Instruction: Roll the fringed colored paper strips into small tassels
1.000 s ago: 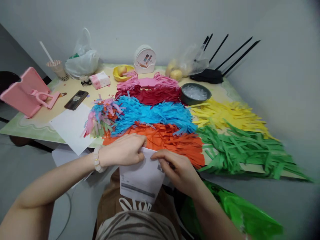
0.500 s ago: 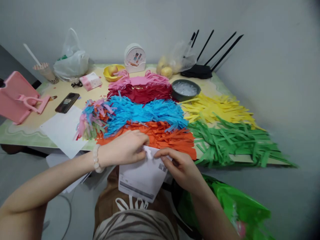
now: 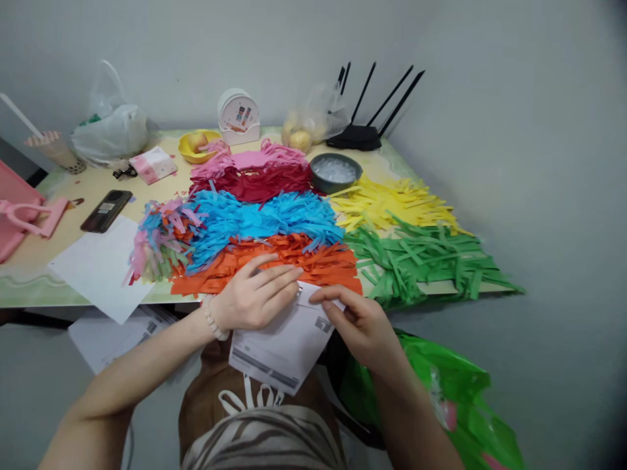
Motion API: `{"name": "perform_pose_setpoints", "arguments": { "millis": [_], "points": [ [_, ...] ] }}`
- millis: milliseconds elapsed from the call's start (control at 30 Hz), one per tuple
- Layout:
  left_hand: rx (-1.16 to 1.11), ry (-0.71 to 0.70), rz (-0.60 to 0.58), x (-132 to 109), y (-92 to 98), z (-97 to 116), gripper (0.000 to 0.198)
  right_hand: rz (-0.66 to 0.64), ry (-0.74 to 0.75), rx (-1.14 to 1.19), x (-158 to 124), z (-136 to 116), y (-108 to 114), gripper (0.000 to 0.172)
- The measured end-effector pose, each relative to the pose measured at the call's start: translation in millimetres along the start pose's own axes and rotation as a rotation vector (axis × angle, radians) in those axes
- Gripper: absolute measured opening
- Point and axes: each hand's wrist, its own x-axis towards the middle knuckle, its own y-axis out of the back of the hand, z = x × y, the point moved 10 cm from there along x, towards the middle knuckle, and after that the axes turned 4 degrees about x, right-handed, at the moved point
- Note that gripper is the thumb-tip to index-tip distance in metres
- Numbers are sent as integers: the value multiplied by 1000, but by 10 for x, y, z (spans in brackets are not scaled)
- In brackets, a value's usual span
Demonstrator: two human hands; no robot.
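Observation:
A white printed sheet of paper (image 3: 274, 352) lies tilted over my lap, in front of the table edge. My left hand (image 3: 259, 294), with a beaded bracelet at the wrist, is over the sheet's upper left part, its fingers stretched out. My right hand (image 3: 357, 326) pinches the sheet at its upper right edge between thumb and index finger. Just beyond my hands lies a bundle of orange paper strips (image 3: 294, 251). Behind it are blue paper strips (image 3: 274, 219), and at the left a multicoloured tassel (image 3: 164, 238).
Green strips (image 3: 431, 261) and yellow strips (image 3: 401, 202) lie on the right, dark red strips (image 3: 274, 181) and pink strips (image 3: 249, 158) further back. A bowl (image 3: 336, 173), a router (image 3: 355, 137), a phone (image 3: 106, 210) and a pink stand (image 3: 29, 215) are on the table. A green bag (image 3: 450, 391) is below right.
My left hand has gone from a pinch at the sheet's top edge to stretched fingers over the paper. My right hand keeps its pinch. The view has turned slightly right.

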Motion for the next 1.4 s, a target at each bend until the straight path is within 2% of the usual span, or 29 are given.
{"name": "perform_pose_setpoints", "arguments": {
  "millis": [67, 133, 200, 233, 267, 300, 367, 433, 467, 500, 567, 667, 800, 933, 1033, 1133, 1200, 1233, 1300, 1400],
  "points": [
    [-128, 106, 16, 8, 33, 7, 21, 43, 1, -17, -4, 13, 73, 20],
    [-291, 126, -135, 12, -64, 189, 29, 85, -4, -34, -3, 42, 158, 20],
    [-413, 49, -337, -30, -170, 511, 36, 122, -5, -51, -10, 68, 239, 20],
    [-447, 23, -388, -58, -177, 634, 36, 139, 1, -59, -18, 72, 272, 19],
    [-460, 28, -381, -75, -147, 689, 33, 156, 12, -64, -31, 71, 298, 18],
    [-450, 73, -323, -80, -87, 664, 28, 174, 25, -64, -48, 65, 316, 16],
    [-365, 295, -100, -121, 93, 378, 16, 206, 43, -42, -87, 57, 315, 15],
    [-240, 610, 116, -288, 258, -40, 22, 206, 28, 1, -119, 75, 249, 23],
    [-212, 758, 176, -396, 286, -226, 28, 192, 12, 21, -129, 89, 195, 28],
    [-229, 881, 206, -493, 272, -380, 29, 169, -1, 37, -135, 97, 131, 31],
    [-359, 1038, 205, -625, 159, -588, 26, 118, -8, 55, -135, 92, 13, 33],
    [-492, 1149, 211, -758, 73, -720, 29, 14, 15, 24, -104, 58, -139, 24],
    [-487, 1154, 206, -838, 149, -739, 33, -73, 44, -12, -54, 91, -292, 29],
    [-287, 1102, 175, -818, 311, -759, 43, -85, 5, 117, -1, 237, -468, 34],
    [-58, 1016, -2, -684, 267, -729, 40, -120, -31, 102, 72, 252, -626, 26],
    [119, 962, -264, -585, 71, -686, 39, -176, -27, 98, 163, 136, -778, 41],
    [158, 950, -377, -583, -20, -664, 39, -232, -38, 129, 202, 89, -885, 37],
    [166, 942, -387, -594, -20, -653, 39, -244, -52, 159, 214, 92, -918, 31],
    [198, 920, -334, -639, 74, -634, 36, -219, -95, 247, 226, 147, -928, 24],
    [303, 919, -289, -812, 253, -608, 40, -138, -143, 348, 214, 255, -886, 27]
  ]
}}
